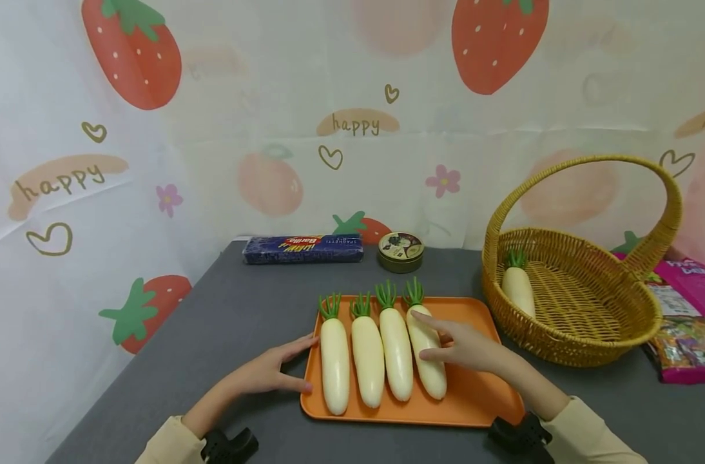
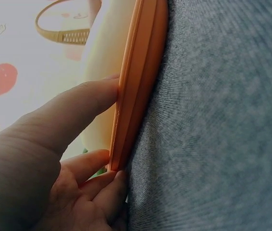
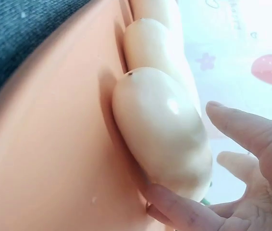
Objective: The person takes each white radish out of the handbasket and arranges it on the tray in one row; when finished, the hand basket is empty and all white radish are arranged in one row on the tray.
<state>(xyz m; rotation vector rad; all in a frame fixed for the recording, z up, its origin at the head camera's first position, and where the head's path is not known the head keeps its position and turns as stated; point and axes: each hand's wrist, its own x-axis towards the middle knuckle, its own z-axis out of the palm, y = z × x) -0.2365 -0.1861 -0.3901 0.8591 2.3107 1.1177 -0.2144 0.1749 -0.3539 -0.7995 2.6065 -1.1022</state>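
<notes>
Several white toy radishes with green tops lie side by side on an orange tray (image 1: pixel 474 399). My left hand (image 1: pixel 265 374) touches the tray's left edge with its thumb and fingertips spread apart; the left wrist view shows them against the rim (image 2: pixel 131 91). Over the rightmost radish (image 1: pixel 430 377) is my right hand (image 1: pixel 465 345), fingers and thumb spread. In the right wrist view, the thumb stands apart from that radish (image 3: pixel 155 120), while one finger is close beside its lower side; contact there is hard to tell.
A wicker basket (image 1: pixel 590 348) with a tall handle stands right of the tray, another radish (image 1: pixel 518 290) inside. Colourful packets (image 1: pixel 685 322) lie beyond it. A blue spaghetti box (image 1: pixel 303 250) and a round tin (image 1: pixel 400 252) are at the back of the grey table (image 1: pixel 242 309).
</notes>
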